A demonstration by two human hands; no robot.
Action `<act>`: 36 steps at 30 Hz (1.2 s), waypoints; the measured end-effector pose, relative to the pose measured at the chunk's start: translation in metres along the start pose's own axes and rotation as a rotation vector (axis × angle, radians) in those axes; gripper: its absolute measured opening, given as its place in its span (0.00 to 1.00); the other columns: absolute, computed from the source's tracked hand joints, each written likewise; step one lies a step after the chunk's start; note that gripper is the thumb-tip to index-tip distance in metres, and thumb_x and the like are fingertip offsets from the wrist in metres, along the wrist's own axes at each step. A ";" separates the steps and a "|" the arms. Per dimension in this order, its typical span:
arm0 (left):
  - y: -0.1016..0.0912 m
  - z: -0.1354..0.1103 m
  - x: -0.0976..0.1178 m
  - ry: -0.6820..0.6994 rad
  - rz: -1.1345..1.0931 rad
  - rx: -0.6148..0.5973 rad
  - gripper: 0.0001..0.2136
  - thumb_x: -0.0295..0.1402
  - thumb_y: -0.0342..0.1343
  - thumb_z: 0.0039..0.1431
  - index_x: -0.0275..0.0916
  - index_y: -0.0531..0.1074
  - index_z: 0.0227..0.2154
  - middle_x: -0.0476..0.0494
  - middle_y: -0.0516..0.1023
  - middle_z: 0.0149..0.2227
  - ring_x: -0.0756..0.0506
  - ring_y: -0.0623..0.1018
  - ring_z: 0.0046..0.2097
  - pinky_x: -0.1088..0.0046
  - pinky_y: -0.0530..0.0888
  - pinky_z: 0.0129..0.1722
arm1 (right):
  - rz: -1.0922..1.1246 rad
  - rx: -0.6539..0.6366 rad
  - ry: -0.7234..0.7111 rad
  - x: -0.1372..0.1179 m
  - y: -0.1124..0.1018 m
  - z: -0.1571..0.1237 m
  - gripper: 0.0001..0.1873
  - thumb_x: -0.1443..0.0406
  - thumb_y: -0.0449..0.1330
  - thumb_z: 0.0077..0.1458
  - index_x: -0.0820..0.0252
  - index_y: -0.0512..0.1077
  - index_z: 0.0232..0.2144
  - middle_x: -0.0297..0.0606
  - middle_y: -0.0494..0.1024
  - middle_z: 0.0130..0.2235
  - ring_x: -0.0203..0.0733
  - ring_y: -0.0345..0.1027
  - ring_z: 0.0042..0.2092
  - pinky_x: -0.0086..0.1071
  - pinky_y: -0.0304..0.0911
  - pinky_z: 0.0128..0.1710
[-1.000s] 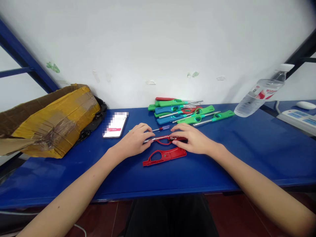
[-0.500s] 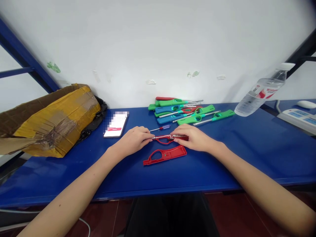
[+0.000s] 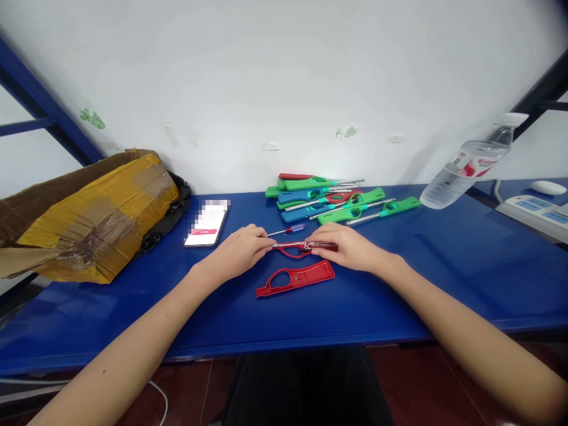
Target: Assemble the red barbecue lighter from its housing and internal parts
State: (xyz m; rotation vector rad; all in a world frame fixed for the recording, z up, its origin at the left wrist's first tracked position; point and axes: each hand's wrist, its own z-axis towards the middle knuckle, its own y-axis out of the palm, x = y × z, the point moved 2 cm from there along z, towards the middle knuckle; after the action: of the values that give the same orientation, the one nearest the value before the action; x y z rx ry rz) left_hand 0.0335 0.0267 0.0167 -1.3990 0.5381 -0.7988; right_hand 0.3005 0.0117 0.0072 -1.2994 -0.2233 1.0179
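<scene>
Between my hands is an opened red long-nosed lighter (image 3: 291, 252), its wire and inner parts showing. My left hand (image 3: 248, 248) pinches the lighter's left end, where the metal tube lies; the fingertips partly cover it. At the other end, my right hand (image 3: 345, 245) grips the handle, thumb and fingers closed near the trigger and wire. Nearer to me, a separate red half-shell (image 3: 306, 277) with a finger loop rests on the table, inner side up. Just beyond the hands lies a screwdriver (image 3: 294, 228) with a purple clear handle.
Several green, blue and red lighters (image 3: 350, 207) are piled by the wall. A phone (image 3: 206, 223) lies left of them. A taped cardboard box (image 3: 97, 219) takes up the table's left side. On the right are a water bottle (image 3: 465, 165) and a white power strip (image 3: 535, 210).
Both hands keep almost the same hold on the opened lighter. The whole view has shifted very slightly; nothing on the table has visibly moved.
</scene>
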 end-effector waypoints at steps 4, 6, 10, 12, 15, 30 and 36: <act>-0.001 0.000 0.002 -0.030 -0.012 -0.029 0.14 0.31 0.48 0.69 0.38 0.74 0.52 0.39 0.74 0.47 0.42 0.72 0.47 0.63 0.71 0.48 | -0.012 0.008 0.032 0.001 0.000 -0.002 0.18 0.60 0.59 0.62 0.57 0.74 0.52 0.44 0.80 0.46 0.48 0.72 0.47 0.42 0.68 0.49; -0.001 0.000 0.002 -0.030 -0.009 -0.025 0.14 0.31 0.48 0.69 0.38 0.72 0.53 0.39 0.74 0.47 0.41 0.72 0.48 0.63 0.71 0.48 | -0.018 0.023 0.060 0.002 0.000 -0.002 0.21 0.59 0.60 0.61 0.57 0.72 0.55 0.45 0.80 0.46 0.49 0.72 0.48 0.43 0.69 0.48; 0.001 -0.001 0.000 -0.010 0.006 -0.011 0.14 0.32 0.47 0.69 0.39 0.72 0.53 0.40 0.74 0.46 0.42 0.73 0.47 0.62 0.71 0.47 | -0.039 0.052 0.074 0.004 -0.008 -0.004 0.21 0.58 0.61 0.60 0.58 0.73 0.54 0.47 0.79 0.48 0.51 0.72 0.49 0.43 0.69 0.48; 0.002 -0.001 -0.001 0.000 0.006 -0.009 0.15 0.31 0.46 0.69 0.39 0.72 0.53 0.40 0.74 0.46 0.42 0.73 0.47 0.63 0.71 0.47 | -0.048 0.059 0.063 0.006 -0.014 -0.005 0.19 0.58 0.61 0.60 0.58 0.75 0.51 0.46 0.79 0.48 0.50 0.72 0.50 0.42 0.68 0.48; 0.004 -0.001 -0.002 0.010 0.002 0.002 0.15 0.30 0.46 0.69 0.40 0.73 0.53 0.40 0.74 0.46 0.42 0.73 0.47 0.63 0.72 0.47 | -0.053 0.043 0.050 0.008 -0.022 -0.007 0.17 0.58 0.63 0.58 0.58 0.77 0.47 0.44 0.80 0.47 0.49 0.73 0.48 0.41 0.68 0.48; 0.007 -0.001 -0.002 0.006 -0.021 0.023 0.16 0.31 0.45 0.70 0.41 0.72 0.54 0.40 0.73 0.46 0.42 0.72 0.47 0.64 0.72 0.47 | -0.022 -0.063 0.078 0.011 -0.025 -0.007 0.13 0.61 0.61 0.60 0.58 0.78 0.46 0.43 0.80 0.43 0.46 0.73 0.44 0.39 0.66 0.45; 0.007 -0.003 -0.002 0.007 -0.028 0.031 0.16 0.31 0.44 0.70 0.41 0.72 0.54 0.40 0.74 0.47 0.42 0.72 0.47 0.63 0.72 0.46 | -0.009 -0.078 0.056 0.010 -0.024 -0.006 0.13 0.63 0.57 0.63 0.57 0.79 0.45 0.43 0.81 0.44 0.46 0.73 0.45 0.40 0.66 0.48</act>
State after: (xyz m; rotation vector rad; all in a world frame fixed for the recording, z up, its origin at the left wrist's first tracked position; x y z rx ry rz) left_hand 0.0314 0.0264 0.0097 -1.3781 0.5107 -0.8320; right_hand 0.3221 0.0162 0.0220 -1.3944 -0.2280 0.9725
